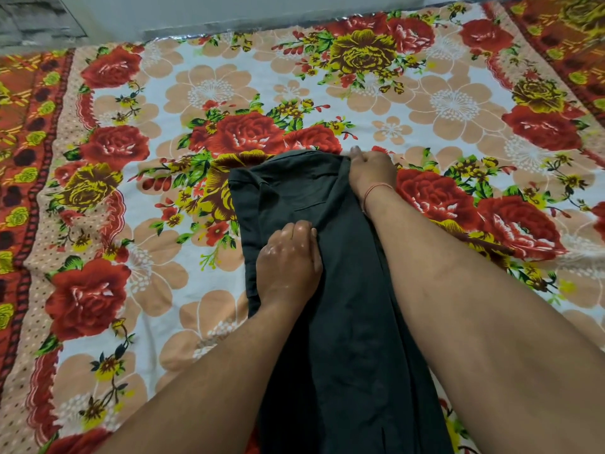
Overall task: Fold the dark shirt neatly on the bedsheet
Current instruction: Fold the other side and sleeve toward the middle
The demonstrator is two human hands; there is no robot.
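a bed covered by a bedsheet [229, 93] printed with large red, yellow and peach flowers fills the view, seen from above by the person standing at its near edge. on the middle of it lies the dark shirt [347, 322], already narrowed into a long band, its sides seemingly turned in, so the lengthwise folding looks done or nearly done. its long axis runs straight away from the person, with one end near the sheet's centre and the other running out of view at the bottom; a seam like a pocket edge shows near the far end. the right hand [371, 173], a thin red thread round its wrist, rests at the far right corner of the band, fingers curled at the cloth edge; whether its grip pinches the fabric or only presses it cannot be told. the left hand [289, 267] lies on the band's left side, fingers bent, pressing down rather than clearly holding anything. the next move, in my judgement, calls for smoothing the band flat, then bringing one end over the other crosswise while keeping the edges aligned.
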